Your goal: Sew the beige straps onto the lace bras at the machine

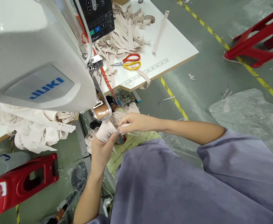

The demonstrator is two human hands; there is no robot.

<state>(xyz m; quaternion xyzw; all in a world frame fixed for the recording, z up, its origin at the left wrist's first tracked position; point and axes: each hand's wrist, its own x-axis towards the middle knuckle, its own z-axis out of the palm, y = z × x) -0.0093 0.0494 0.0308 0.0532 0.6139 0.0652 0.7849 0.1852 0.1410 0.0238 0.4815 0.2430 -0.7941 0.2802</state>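
Observation:
My left hand (102,148) is closed around a beige fabric piece with lace trim (106,130), just below the sewing machine's arm (102,111). From the right, my right hand (136,122) pinches the same piece's edge with fingertips together. Lace (124,113) spills out behind both hands. The white JUKI sewing machine (34,56) fills the upper left. My purple sleeves (173,180) cover the lower frame.
A white table (173,43) holds a pile of beige straps (124,28) and red-and-yellow scissors (130,60). White fabric with labels (38,130) hangs at the left. Red stools stand at lower left (17,183) and upper right (257,40). Clear plastic (248,112) lies on the floor.

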